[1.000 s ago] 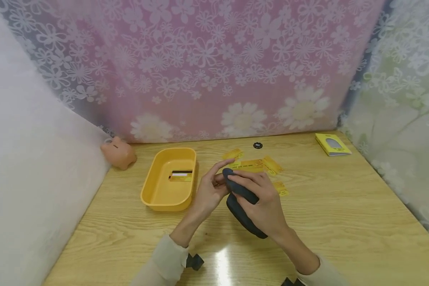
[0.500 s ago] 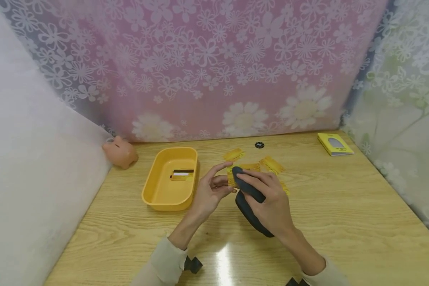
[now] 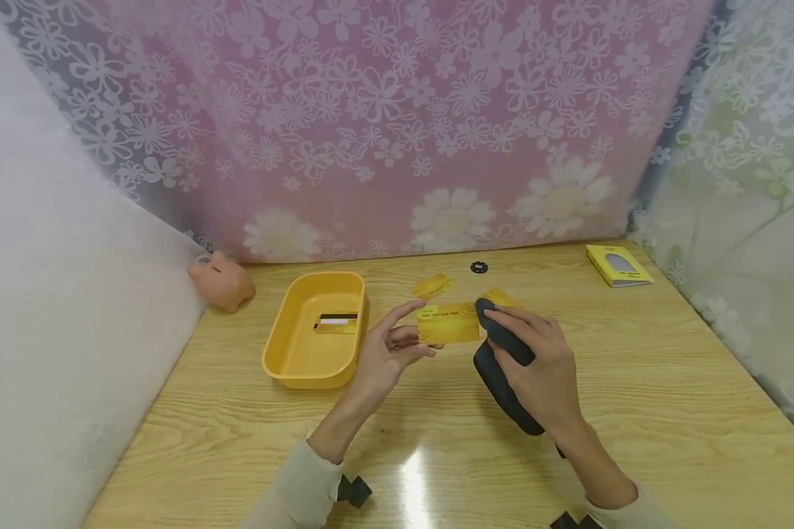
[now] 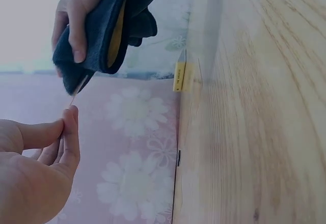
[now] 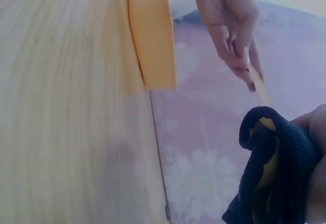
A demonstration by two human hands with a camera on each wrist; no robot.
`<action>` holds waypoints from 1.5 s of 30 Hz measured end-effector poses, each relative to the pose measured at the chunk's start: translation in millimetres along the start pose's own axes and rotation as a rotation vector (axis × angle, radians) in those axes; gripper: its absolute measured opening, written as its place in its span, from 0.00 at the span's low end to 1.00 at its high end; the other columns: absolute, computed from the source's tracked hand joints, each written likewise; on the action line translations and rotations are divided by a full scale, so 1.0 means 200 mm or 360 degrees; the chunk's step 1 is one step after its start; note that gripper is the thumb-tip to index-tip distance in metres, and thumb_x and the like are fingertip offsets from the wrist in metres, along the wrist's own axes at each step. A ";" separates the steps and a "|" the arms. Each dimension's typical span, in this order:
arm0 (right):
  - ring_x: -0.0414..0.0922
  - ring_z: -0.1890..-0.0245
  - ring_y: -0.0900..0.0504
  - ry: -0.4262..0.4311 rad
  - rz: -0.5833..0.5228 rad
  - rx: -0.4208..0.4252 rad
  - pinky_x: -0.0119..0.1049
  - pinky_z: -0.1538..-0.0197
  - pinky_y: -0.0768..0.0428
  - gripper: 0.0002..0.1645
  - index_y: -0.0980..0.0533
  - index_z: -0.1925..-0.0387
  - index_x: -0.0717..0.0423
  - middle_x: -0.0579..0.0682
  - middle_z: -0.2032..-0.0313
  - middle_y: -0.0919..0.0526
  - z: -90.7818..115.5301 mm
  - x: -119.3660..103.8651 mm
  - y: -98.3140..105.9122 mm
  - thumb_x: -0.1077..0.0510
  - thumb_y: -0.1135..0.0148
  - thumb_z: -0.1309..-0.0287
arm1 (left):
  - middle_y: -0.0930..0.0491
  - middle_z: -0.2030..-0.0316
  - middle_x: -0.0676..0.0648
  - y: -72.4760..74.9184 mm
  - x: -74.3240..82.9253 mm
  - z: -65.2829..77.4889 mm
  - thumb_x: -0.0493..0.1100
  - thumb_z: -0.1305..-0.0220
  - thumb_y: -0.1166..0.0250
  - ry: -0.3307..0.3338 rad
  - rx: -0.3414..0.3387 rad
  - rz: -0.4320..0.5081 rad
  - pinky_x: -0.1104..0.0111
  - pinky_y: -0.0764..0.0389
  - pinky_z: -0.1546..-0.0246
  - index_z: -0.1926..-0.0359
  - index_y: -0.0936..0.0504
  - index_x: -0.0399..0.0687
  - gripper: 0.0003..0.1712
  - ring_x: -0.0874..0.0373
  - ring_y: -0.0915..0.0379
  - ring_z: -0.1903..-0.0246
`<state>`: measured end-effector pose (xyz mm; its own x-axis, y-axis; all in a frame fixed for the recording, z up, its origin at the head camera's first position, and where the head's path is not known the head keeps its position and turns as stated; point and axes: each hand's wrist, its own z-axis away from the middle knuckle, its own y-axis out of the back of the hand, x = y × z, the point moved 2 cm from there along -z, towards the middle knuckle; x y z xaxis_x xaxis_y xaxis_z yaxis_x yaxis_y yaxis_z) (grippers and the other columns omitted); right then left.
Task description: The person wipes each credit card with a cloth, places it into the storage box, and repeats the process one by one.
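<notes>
My left hand (image 3: 380, 364) pinches a yellow bank card (image 3: 448, 323) by its left end, raised over the table with its printed face showing. A dark blue cloth (image 3: 503, 389) with a yellow underside (image 4: 116, 43) is bunched in my right hand (image 3: 545, 375). One fold of this cloth meets the card's right end, between thumb and fingers. From the left wrist view the card appears edge-on, a thin line from fingertips to cloth. Behind the hands lie more yellow cards, one (image 3: 432, 284) at the back and another (image 3: 501, 297) partly covered by the cloth.
Left of my hands stands a yellow tray (image 3: 278, 356) with a card (image 3: 336, 323) in it, stripe up. A piggy bank (image 3: 221, 283) sits at the back left. At the back are a black poker chip (image 3: 479, 267) and a yellow booklet (image 3: 618, 266).
The right hand has drawn the cloth to the right along the card, uncovering most of its face. My left hand has stayed nearly in place, holding the card.
</notes>
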<state>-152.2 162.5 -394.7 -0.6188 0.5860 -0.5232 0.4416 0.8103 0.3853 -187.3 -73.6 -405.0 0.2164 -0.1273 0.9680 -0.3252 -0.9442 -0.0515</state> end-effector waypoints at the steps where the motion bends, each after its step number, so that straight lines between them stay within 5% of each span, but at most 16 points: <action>1: 0.55 0.47 0.21 -0.0006 -0.0003 0.0016 0.27 0.42 0.28 0.33 0.13 0.44 0.50 0.53 0.44 0.14 0.01 0.01 0.01 0.76 0.23 0.53 | 0.15 0.61 0.38 0.00 0.00 0.00 0.25 0.33 0.34 0.0009 0.0004 0.0006 0.57 0.13 0.47 0.25 0.28 0.49 0.37 0.53 0.14 0.59; 9: 0.53 0.48 0.21 -0.0019 -0.0087 0.0030 0.22 0.43 0.28 0.33 0.13 0.45 0.50 0.52 0.44 0.14 0.03 0.01 0.02 0.76 0.23 0.54 | 0.17 0.59 0.32 0.00 0.00 0.00 0.24 0.32 0.36 0.0013 -0.0009 0.0117 0.54 0.15 0.44 0.27 0.26 0.57 0.37 0.47 0.12 0.58; 16: 0.51 0.46 0.23 0.0079 -0.0195 -0.0147 0.27 0.43 0.24 0.31 0.14 0.43 0.49 0.51 0.41 0.16 0.01 -0.08 -0.07 0.72 0.22 0.50 | 0.13 0.55 0.35 -0.01 -0.01 -0.01 0.28 0.32 0.34 0.0022 0.0004 -0.0049 0.58 0.13 0.47 0.27 0.27 0.59 0.37 0.38 0.15 0.56; 22: 0.49 0.47 0.23 0.0153 -0.0238 -0.0250 0.37 0.49 0.19 0.29 0.15 0.42 0.48 0.50 0.41 0.16 0.00 -0.16 -0.17 0.69 0.23 0.46 | 0.13 0.48 0.39 -0.04 -0.02 -0.01 0.27 0.28 0.38 0.0017 -0.0063 -0.0098 0.62 0.13 0.48 0.26 0.28 0.60 0.36 0.47 0.14 0.50; 29: 0.51 0.50 0.22 0.0257 -0.0261 -0.0274 0.43 0.53 0.18 0.32 0.15 0.42 0.50 0.52 0.41 0.16 -0.03 -0.20 -0.24 0.72 0.24 0.49 | 0.13 0.49 0.39 -0.03 -0.02 -0.02 0.24 0.29 0.41 -0.0011 -0.0012 -0.0180 0.71 0.22 0.65 0.25 0.28 0.56 0.37 0.55 0.14 0.56; 36: 0.52 0.50 0.21 0.0292 -0.0194 -0.0237 0.48 0.52 0.16 0.34 0.15 0.42 0.52 0.52 0.42 0.16 -0.04 -0.17 -0.24 0.74 0.23 0.51 | 0.13 0.47 0.40 -0.03 0.00 -0.02 0.26 0.29 0.40 0.0015 -0.0010 -0.0103 0.66 0.14 0.53 0.26 0.28 0.56 0.35 0.51 0.14 0.49; 41: 0.52 0.49 0.20 0.0258 -0.0151 -0.0212 0.53 0.48 0.16 0.33 0.15 0.42 0.51 0.51 0.43 0.15 -0.06 -0.13 -0.20 0.73 0.22 0.51 | 0.12 0.52 0.39 -0.02 0.00 -0.02 0.28 0.30 0.36 0.0017 0.0015 -0.0116 0.61 0.13 0.48 0.28 0.26 0.61 0.35 0.46 0.14 0.53; 45: 0.52 0.46 0.22 0.0165 -0.0099 -0.0223 0.45 0.47 0.17 0.32 0.15 0.42 0.48 0.50 0.41 0.16 -0.05 -0.07 -0.16 0.71 0.22 0.49 | 0.12 0.53 0.37 -0.02 -0.01 -0.01 0.26 0.32 0.34 0.0030 0.0046 -0.0078 0.60 0.12 0.50 0.28 0.25 0.60 0.37 0.36 0.15 0.54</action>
<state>-163.9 129.0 -391.9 -0.7086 0.5253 -0.4710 0.3103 0.8316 0.4606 -189.0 -69.1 -405.6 0.2139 -0.0751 0.9740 -0.2876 -0.9577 -0.0106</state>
